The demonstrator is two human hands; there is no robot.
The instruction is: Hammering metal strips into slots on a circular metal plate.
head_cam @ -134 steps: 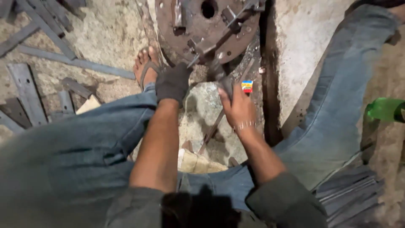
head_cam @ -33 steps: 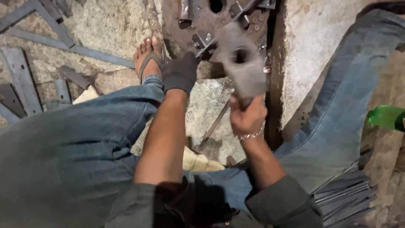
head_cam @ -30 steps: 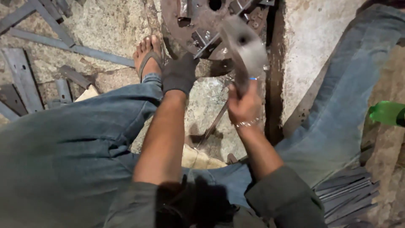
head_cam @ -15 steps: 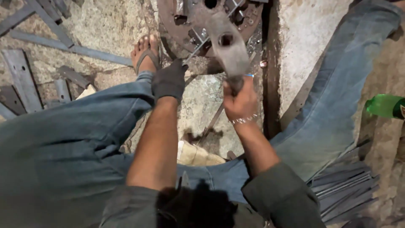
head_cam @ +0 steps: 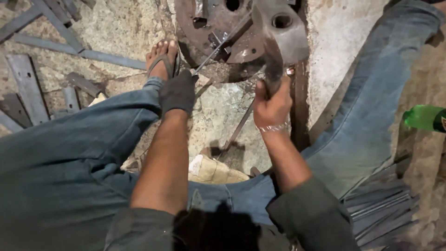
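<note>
Rough stone floor, gloved left hand (head_cam: 177, 93) pinching thin rod (head_cam: 218, 42), right hand (head_cam: 272, 100) gripping hammer (head_cam: 278, 32).

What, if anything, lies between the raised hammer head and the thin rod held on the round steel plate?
Nothing visible: the hammer in the right hand hangs above the round plate, beside the rod that the gloved left hand steadies.

You see flat steel strips (head_cam: 28, 86) scattered upper left, a green bottle (head_cam: 425, 118) at right edge, stacked metal strips (head_cam: 381, 211) lower right.
</note>
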